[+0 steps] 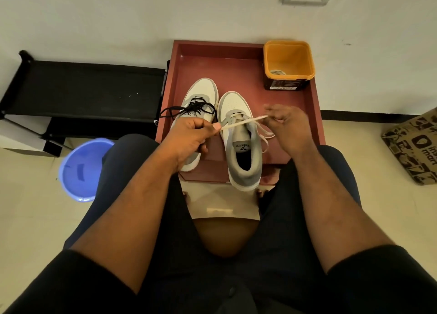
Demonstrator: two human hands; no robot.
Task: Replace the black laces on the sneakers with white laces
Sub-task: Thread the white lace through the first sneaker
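white lace (246, 121) ran taut between the left hand (189, 136), pinching one end, and the right hand (283, 122), pinching the other, just above the right sneaker (243, 148); lacing looked barely started, next threading an eyelet.

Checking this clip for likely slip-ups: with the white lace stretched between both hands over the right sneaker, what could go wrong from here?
1. The white lace is pinched by the left hand and right hand only at the fingertips; it may slip loose.
2. The right sneaker overhangs the edge of the red tray; a hard tug might drag it off.
3. The black lace on the left sneaker lies loose nearby and could tangle.
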